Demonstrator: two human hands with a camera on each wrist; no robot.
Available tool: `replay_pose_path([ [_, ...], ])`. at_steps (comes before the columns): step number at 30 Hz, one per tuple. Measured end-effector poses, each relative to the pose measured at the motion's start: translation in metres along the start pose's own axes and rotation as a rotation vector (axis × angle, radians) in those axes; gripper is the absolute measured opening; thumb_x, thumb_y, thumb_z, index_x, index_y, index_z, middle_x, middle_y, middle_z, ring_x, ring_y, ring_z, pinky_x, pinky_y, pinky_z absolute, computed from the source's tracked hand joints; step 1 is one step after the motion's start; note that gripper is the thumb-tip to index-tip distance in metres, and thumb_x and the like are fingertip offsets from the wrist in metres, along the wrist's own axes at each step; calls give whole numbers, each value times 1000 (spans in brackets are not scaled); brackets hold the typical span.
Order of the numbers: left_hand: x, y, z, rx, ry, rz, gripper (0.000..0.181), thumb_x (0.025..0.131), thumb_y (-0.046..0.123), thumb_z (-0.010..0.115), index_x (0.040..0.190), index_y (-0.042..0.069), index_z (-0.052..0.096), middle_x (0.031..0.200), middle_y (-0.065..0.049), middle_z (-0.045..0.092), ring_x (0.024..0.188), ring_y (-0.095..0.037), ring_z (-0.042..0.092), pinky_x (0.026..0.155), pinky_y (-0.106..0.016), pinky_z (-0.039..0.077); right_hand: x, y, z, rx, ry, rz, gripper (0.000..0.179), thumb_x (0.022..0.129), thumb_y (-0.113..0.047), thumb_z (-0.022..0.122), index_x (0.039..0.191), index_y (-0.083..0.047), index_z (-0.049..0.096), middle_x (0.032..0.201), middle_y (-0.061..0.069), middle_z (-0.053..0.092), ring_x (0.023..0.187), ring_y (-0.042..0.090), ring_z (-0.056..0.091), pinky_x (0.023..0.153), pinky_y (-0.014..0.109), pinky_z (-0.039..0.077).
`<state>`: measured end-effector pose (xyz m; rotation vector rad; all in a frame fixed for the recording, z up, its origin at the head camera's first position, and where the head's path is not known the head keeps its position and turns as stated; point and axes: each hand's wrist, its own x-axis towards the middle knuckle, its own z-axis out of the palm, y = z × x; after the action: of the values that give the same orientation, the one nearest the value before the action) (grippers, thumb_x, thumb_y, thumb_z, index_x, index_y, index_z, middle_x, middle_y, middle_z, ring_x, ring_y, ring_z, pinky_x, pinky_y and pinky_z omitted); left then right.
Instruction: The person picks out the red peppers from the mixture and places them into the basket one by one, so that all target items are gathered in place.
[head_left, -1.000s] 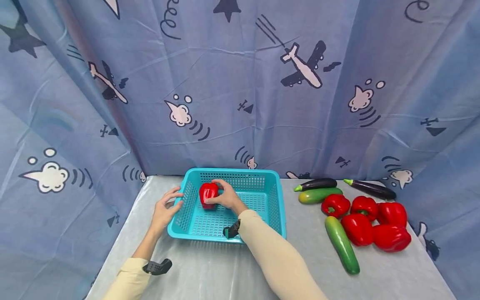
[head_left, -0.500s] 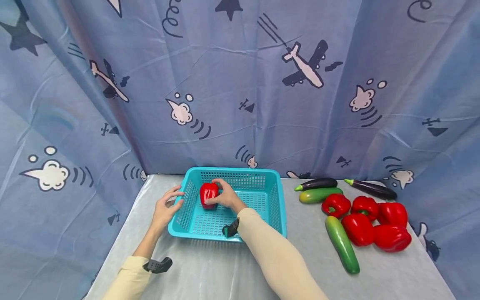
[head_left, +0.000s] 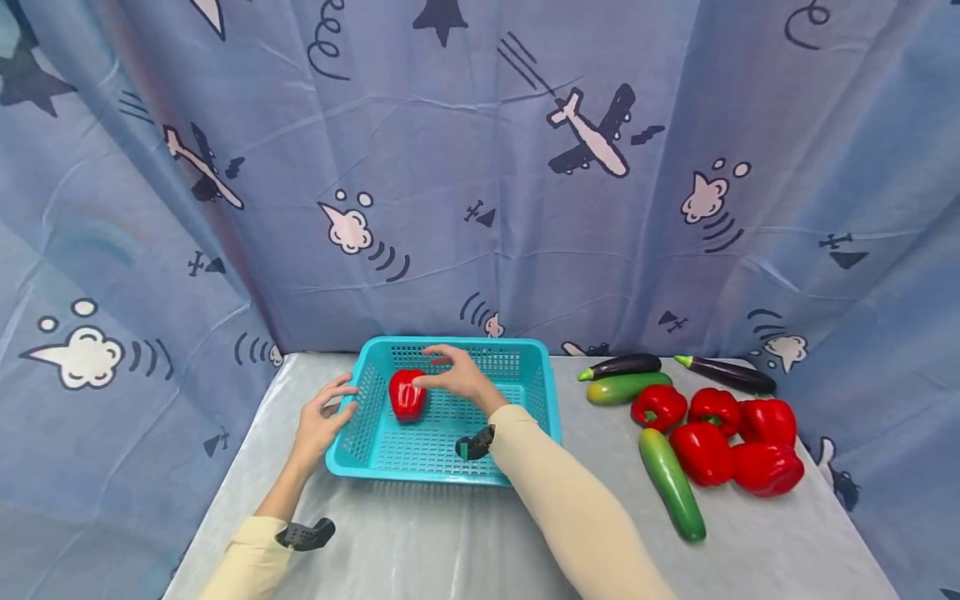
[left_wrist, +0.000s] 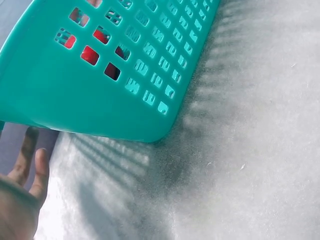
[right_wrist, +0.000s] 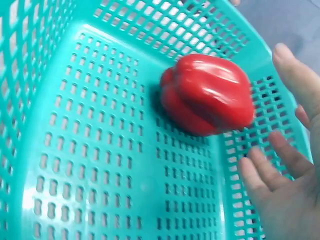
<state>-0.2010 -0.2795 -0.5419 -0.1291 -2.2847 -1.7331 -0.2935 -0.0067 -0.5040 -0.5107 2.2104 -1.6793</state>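
One red bell pepper [head_left: 407, 396] rests inside the turquoise basket [head_left: 420, 477], toward its far left; its placement appears complete. Five other bell peppers [head_left: 702, 452] lie outside, at right, not yet loaded. The right hand [head_left: 465, 377] is spread wide, holding nothing, just right of the basket's pepper. The left hand [head_left: 318, 421], fingers spread, is at the left rim; contact cannot be confirmed.

Bright — white glare on pepper [right_wrist: 207, 95]
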Motion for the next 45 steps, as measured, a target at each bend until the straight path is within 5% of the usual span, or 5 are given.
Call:
replay_pose_path([
  [8,-1,-2,-1,5,-15,35,25,95,-2,70,119,-9,68,147,-23,49,135,-37,45,95,-27,47,-18,-11,-35,-8,45,-87,28,93,-11,77,119,-3,70,110,14,69,103,28,65,85,41,56],
  [28,-11,36,0,19,-27,13,26,95,-10,65,120,-16,63,147,-30,46,132,-47,43,89,-20,48,-89,-25,-107,25,83,-111,28,97,-12,73,121,-1,67,112,15,67,101,28,68,86,40,57],
  [36,-12,30,1,37,-22,41,26,96,-6,66,120,-15,64,146,-31,46,124,-40,52,86,-20,48,-131,-21,-142,18,173,-93,31,98,-15,71,122,3,65,116,20,66,106,41,67,88,43,56],
  [41,-11,28,1,15,-18,17,26,96,-5,67,120,-13,65,147,-27,47,123,-28,54,87,-22,49,-160,-9,-164,59,232,-95,34,99,-14,70,124,7,62,118,22,66,103,34,69,88,44,55],
  [45,-7,14,0,6,-20,27,26,96,-5,67,121,-12,65,148,-26,46,132,-34,48,89,-20,47,-186,2,-179,93,268,-92,34,100,-14,68,126,6,60,117,20,67,104,30,69,89,44,54],
])
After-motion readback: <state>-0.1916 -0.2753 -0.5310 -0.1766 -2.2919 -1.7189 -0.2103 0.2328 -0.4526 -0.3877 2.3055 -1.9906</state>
